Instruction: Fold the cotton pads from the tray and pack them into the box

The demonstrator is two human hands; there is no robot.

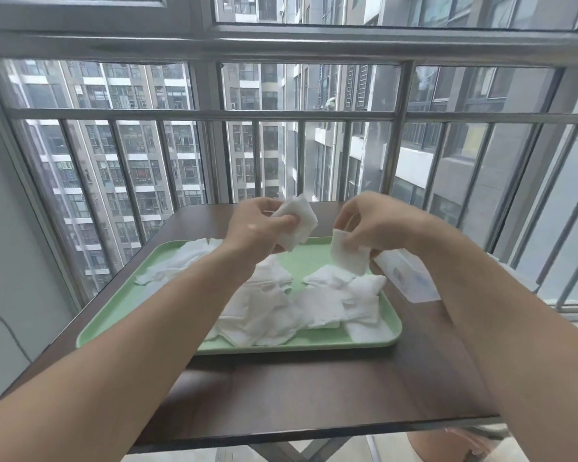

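Behind the table, a barred window point(281, 115) fills the view, tower blocks outside. Table point(314, 395) is dark brown. Green tray point(314, 261) sits flat on it, centre-left. Loose pads point(264, 315) lie heaped across the tray: most from the middle to the near right corner, a thinner spread at the far left. Box point(404, 278) lies on the table just beside the tray's right edge, white and long, with my right forearm hiding part of it; can't tell if it's open.

Both hands are raised over the far side of the tray, apart from each other. My left hand point(257, 228) grips one pad, the left pad point(297, 221), which sticks up past the fingers. My right hand point(377, 225) pinches the right pad point(347, 258), which hangs down just above the heap.
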